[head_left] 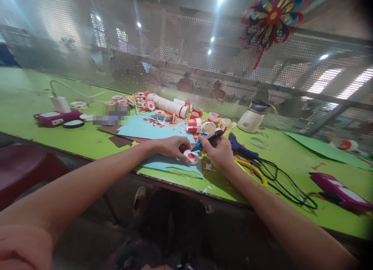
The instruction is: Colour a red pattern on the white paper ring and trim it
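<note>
My left hand [174,146] is closed on the edge of a small white and red paper cup piece [191,157], held low over a light blue sheet [157,164]. In my right hand [220,153] is a slim pen-shaped tool [215,136], with a black barrel and a blue tapered tip; its exact kind is unclear. The tip points down at the cup piece, touching it or very close. Just behind the hands lie cut red and white paper cups [194,124]. A dark blue glue gun [243,148] rests right of my right hand.
A long stack of white paper cups [167,103] lies at the back. Purple power strips [340,192] sit on both sides of the green table [87,140]. Yellow loop handles [260,175] and black cords lie at right, and a white jug [251,118] stands behind.
</note>
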### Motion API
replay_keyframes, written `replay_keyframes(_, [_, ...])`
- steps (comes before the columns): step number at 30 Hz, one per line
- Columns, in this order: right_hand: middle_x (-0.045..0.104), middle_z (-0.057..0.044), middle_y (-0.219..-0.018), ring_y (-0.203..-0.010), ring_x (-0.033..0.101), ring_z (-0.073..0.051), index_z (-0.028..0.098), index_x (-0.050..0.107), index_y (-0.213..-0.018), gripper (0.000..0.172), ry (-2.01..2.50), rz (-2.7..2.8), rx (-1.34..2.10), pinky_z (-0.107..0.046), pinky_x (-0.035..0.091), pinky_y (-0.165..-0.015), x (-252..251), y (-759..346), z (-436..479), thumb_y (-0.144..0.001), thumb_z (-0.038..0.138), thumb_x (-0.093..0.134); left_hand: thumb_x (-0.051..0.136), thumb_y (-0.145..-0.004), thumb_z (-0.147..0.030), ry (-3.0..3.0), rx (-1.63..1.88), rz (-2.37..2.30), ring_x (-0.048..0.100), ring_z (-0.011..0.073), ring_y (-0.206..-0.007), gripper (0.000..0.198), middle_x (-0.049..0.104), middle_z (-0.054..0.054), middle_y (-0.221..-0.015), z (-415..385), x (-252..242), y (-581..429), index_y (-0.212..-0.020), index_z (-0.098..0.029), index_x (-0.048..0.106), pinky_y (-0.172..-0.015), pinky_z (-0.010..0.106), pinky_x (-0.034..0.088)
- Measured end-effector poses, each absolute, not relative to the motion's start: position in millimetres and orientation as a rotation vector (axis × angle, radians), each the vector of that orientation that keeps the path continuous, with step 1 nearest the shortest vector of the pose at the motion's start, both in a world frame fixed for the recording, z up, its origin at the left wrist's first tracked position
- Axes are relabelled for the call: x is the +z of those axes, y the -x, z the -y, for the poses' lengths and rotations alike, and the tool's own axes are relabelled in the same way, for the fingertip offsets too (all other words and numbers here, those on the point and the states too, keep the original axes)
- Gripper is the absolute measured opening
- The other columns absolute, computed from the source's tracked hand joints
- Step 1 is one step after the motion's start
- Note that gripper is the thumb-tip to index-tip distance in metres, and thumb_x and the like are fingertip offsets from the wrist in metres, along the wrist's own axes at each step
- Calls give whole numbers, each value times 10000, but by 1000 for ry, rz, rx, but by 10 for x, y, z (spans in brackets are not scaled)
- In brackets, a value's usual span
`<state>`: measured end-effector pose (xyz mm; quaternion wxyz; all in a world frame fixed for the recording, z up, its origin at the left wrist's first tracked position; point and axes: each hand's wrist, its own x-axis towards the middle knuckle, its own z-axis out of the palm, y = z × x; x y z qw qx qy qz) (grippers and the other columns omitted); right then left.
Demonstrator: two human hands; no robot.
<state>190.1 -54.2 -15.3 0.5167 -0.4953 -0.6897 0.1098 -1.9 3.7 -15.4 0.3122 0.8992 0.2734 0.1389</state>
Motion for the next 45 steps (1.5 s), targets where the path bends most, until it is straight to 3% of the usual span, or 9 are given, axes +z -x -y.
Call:
replay_keyframes(26, [595, -7, -519, -505, 562, -155, 173, 577, -633, 329, 1144, 1765, 270, -257, 436, -501, -186, -1904, 513, -809, 448, 618, 711, -651, -540, -2405, 351, -702, 451, 127, -712, 504, 516, -5, -801, -54, -162, 11, -929, -144, 569, -632, 250, 331])
replay_keyframes(35, [557, -2, -470, -423, 496, -117, 176, 531, -545, 396, 1186, 1728, 356, -233, 366, -421, -187, -1905, 503, -806, 463, 613, 733, -623, -521, -2416, 365, -725, 439, 126, -693, 474, 496, -11, -783, -51, -163, 11, -871, -155, 563, -627, 253, 339])
replay_keyframes(45, [527, 9, -464, -413, 454, -98, 169, 531, -535, 413, 1210, 1584, 303, -232, 347, -415, -147, -1922, 511, -797, 479, 613, 743, -609, -508, -2319, 361, -709, 441, 124, -714, 541, 497, -12, -798, -51, -174, 16, -977, -153, 566, -639, 243, 338])
